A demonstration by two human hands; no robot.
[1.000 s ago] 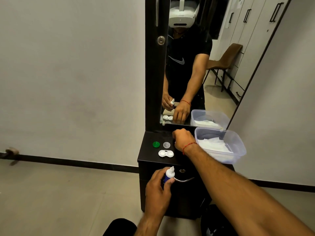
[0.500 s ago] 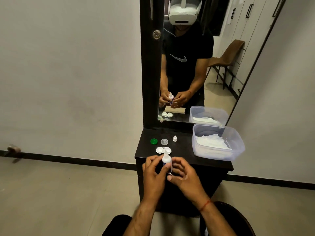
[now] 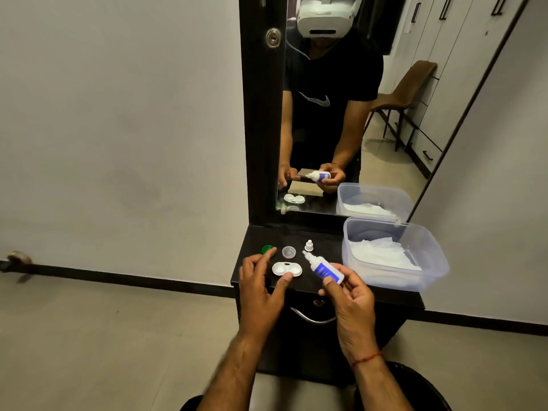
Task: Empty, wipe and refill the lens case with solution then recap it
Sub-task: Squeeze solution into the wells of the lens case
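1. Head view: the right hand (image 3: 353, 295) grips the uncapped solution bottle (image 3: 324, 268). Its nozzle tilts toward the open lens case (image 3: 286, 269) on the bench (image 3: 326, 241) but is not clearly over a well, so a squeeze now could wet the bench.
2. The left hand (image 3: 261, 280) is spread and loose, with the thumb at the case's near rim. A nudge could slide the light case.
3. The green cap (image 3: 267, 249), clear cap (image 3: 288, 251) and bottle cap (image 3: 309, 245) lie just behind. A sweeping finger could knock them off.

right hand (image 3: 351, 295) holding solution bottle (image 3: 324, 269), lens case (image 3: 286, 269)
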